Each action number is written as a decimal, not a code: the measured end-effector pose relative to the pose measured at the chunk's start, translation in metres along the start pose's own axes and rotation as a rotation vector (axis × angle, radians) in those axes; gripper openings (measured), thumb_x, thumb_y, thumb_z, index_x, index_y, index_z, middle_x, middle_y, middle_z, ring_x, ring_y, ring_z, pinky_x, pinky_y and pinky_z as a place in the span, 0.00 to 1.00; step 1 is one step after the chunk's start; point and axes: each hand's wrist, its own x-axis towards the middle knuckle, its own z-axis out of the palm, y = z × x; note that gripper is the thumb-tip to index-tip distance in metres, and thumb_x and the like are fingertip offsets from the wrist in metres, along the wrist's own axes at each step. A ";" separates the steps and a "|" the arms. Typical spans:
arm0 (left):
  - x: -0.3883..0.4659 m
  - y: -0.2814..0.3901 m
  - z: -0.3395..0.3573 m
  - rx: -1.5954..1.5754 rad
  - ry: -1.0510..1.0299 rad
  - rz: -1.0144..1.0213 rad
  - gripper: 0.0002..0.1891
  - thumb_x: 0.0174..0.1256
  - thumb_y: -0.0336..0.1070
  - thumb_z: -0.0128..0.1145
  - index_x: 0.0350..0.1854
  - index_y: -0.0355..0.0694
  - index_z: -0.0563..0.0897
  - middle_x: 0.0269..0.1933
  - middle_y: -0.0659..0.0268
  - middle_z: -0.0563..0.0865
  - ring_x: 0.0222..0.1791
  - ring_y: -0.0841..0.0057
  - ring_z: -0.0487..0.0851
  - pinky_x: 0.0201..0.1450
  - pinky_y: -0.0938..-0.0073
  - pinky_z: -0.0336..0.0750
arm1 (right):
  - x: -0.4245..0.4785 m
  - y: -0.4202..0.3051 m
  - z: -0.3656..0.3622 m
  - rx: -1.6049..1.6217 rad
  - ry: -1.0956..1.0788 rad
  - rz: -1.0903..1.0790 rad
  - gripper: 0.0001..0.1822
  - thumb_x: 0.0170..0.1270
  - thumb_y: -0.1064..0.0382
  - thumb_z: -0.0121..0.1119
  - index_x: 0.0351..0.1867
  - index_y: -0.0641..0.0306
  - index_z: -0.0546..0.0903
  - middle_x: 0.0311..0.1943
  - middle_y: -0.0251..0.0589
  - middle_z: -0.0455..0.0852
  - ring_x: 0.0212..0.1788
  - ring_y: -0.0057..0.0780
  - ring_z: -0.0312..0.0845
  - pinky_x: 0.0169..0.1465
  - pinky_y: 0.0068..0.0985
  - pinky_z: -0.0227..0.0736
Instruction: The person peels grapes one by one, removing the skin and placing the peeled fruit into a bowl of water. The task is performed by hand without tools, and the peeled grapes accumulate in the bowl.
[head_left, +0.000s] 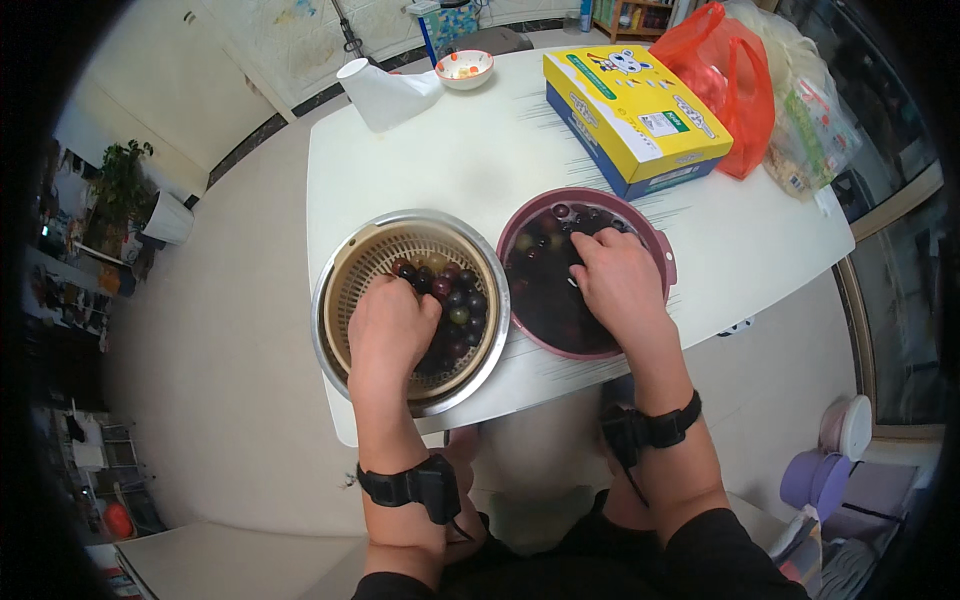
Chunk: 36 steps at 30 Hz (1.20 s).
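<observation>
My left hand (391, 321) reaches into a beige plastic colander (339, 300), its fingers curled and their tips hidden. Dark purple and a few greenish grapes (455, 298) lie beside it, heaped toward the colander's right side. The colander sits inside a stainless steel bowl (498, 341). Over a dusky pink plastic basin (670, 259), my right hand (616, 276) dips toward dark water (541, 307). Its thumb and index finger are apart, with nothing visible between them; the other fingertips are hidden. More grapes (561, 211) float near the basin's far side.
Both vessels stand near the front edge of a white table (465, 150). Farther back are a yellow and blue box (637, 112), a red plastic bag (750, 112), clear bags (810, 135), a patterned bowl (465, 71) and a roll of white paper (386, 94).
</observation>
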 end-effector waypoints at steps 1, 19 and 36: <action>-0.001 -0.001 -0.004 0.017 -0.022 -0.021 0.17 0.66 0.41 0.57 0.39 0.28 0.87 0.47 0.45 0.85 0.48 0.48 0.85 0.53 0.54 0.79 | 0.002 -0.005 0.001 0.025 -0.032 -0.011 0.16 0.59 0.65 0.68 0.50 0.61 0.85 0.39 0.46 0.85 0.46 0.46 0.81 0.51 0.38 0.78; -0.003 -0.009 -0.003 -0.070 0.079 0.016 0.17 0.65 0.44 0.64 0.46 0.34 0.86 0.42 0.48 0.87 0.46 0.50 0.85 0.51 0.55 0.78 | 0.011 -0.030 0.010 0.098 -0.046 -0.060 0.14 0.60 0.67 0.63 0.47 0.64 0.83 0.38 0.47 0.85 0.46 0.48 0.82 0.50 0.40 0.79; -0.004 -0.005 -0.002 -0.116 0.092 0.075 0.20 0.67 0.47 0.64 0.49 0.34 0.86 0.46 0.47 0.86 0.49 0.48 0.84 0.53 0.55 0.77 | 0.012 -0.035 0.023 0.117 0.025 -0.154 0.06 0.59 0.70 0.59 0.37 0.64 0.83 0.36 0.44 0.84 0.43 0.45 0.81 0.49 0.37 0.79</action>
